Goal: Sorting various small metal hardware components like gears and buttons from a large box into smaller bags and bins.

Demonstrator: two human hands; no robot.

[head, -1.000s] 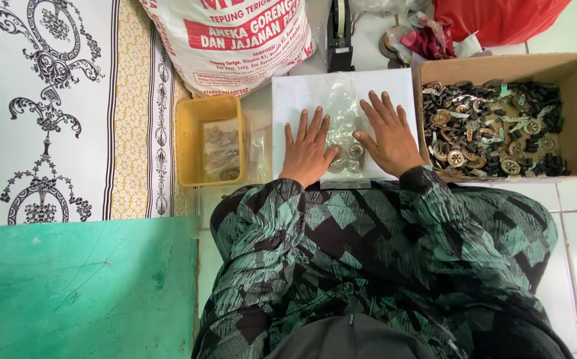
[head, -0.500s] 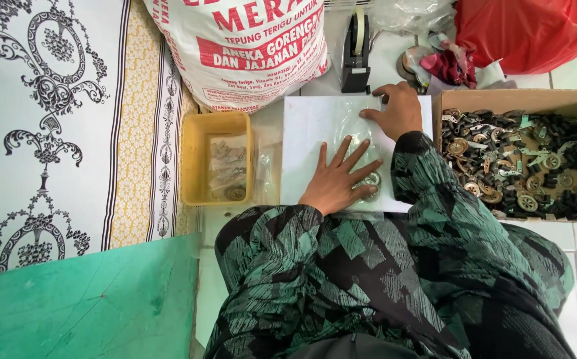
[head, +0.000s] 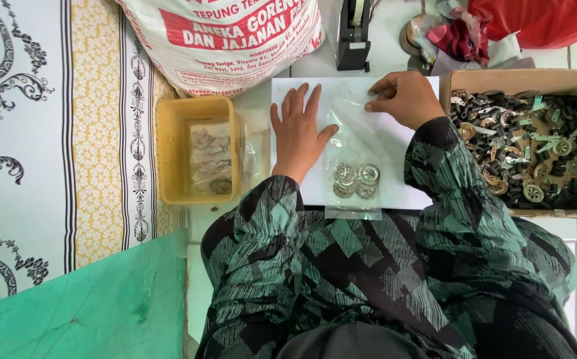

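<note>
1. Far left I see a patterned mat (head: 29, 133) and, nearer me, a green board (head: 82, 306).
2. Next comes a yellow plastic tray (head: 169, 149) holding small filled bags, with a big printed sack (head: 228, 33) behind it.
3. My left hand (head: 298, 129) lies flat, fingers spread open, pressing on the clear plastic bag (head: 355, 133) that rests on the white sheet (head: 401, 193).
4. Inside the bag, near its lower end, I see a cluster of metal washers (head: 357, 180), just right of my left wrist.
5. A black tape dispenser (head: 353, 33) stands beyond the sheet.
6. My right hand (head: 404, 100) has its fingers curled, fingertips pinching the bag's upper edge.
7. On the right, a cardboard box (head: 521, 80) holds mixed metal and black parts; red cloth (head: 534, 20) lies behind it.
</note>
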